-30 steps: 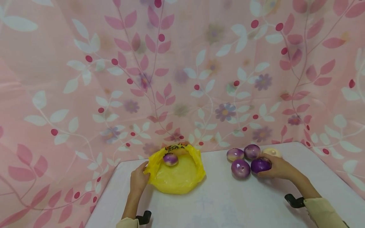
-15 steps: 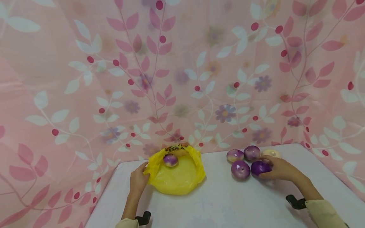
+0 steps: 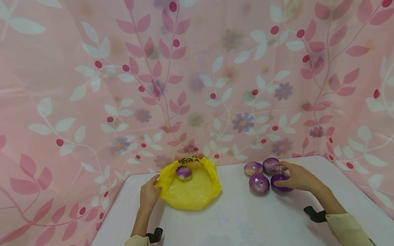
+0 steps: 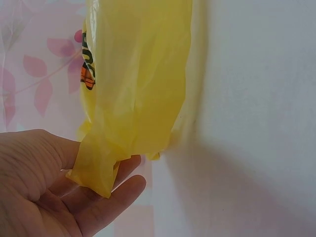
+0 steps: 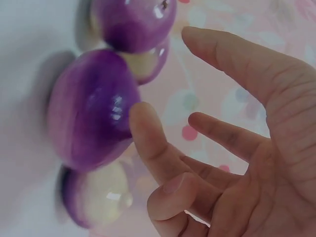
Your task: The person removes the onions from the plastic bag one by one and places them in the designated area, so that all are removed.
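My left hand (image 3: 149, 193) pinches the left edge of a yellow plastic bag (image 3: 192, 200), which sits with its mouth open toward me. In the left wrist view the bag's corner (image 4: 96, 168) lies between thumb and fingers. One glossy purple-and-cream round vegetable (image 3: 184, 173) is inside the bag. At the right, my right hand (image 3: 298, 177) hovers over a dark purple round vegetable (image 5: 94, 111), fingers spread apart and nothing gripped. Beside it sit a lighter purple one (image 3: 259, 184) and two more purple-and-cream ones. A cream-coloured one (image 5: 101, 195) is mostly hidden behind the hand in the head view.
A white-covered table (image 3: 227, 212) carries everything. Pink floral cloth (image 3: 197, 85) hangs behind it and along the sides. A dark wrist camera mount (image 3: 314, 214) sticks out from the right wrist, and another (image 3: 155, 235) from the left.
My right hand has let go of the dark purple vegetable, its fingers opening and lifting above it. The left hand and bag stay where they were.
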`<state>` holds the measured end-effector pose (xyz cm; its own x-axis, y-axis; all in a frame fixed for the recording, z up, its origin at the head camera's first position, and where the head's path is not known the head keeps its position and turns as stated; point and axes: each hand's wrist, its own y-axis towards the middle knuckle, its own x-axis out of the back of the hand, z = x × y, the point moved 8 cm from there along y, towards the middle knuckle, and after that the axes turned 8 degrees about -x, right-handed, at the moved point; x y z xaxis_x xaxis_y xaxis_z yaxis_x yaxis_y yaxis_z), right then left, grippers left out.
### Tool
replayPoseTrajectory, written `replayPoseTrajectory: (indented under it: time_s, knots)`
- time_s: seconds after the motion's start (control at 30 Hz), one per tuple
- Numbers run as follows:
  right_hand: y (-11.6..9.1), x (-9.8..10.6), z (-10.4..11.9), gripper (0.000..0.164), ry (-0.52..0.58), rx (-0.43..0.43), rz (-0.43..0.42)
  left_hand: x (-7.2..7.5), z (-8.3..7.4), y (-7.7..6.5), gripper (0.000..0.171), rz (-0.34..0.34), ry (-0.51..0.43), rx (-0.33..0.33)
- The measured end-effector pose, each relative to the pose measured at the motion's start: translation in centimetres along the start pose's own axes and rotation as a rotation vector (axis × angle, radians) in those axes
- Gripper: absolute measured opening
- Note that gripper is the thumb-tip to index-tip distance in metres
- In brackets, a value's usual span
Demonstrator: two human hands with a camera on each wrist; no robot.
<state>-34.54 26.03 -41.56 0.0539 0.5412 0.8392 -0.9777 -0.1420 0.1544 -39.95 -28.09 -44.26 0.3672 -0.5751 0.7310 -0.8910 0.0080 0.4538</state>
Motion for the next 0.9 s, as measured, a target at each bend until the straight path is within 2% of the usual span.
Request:
replayPoseTrajectory:
  time_s: [0.37,0.5,0.73,0.9]
  knots:
    - [2.6,-1.4,3.7,0.054,0.107,0.045,-0.01,0.1,-0.1,-0.1,0.048,-0.026,-0.011,-0.032]
    - [3.2,-2.2,4.8,0.051,0.149,0.072,-0.003,-0.1,0.0,-0.2,0.048,-0.022,-0.019,-0.024]
    - [4.5,-3.3,6.3,0.045,0.161,0.071,-0.04,-0.1,-0.1,-0.3,0.048,-0.032,-0.011,-0.032]
    - [5.8,-4.7,7.3,0.045,0.221,0.07,-0.026,-0.1,0.0,-0.3,0.048,-0.034,-0.012,-0.039]
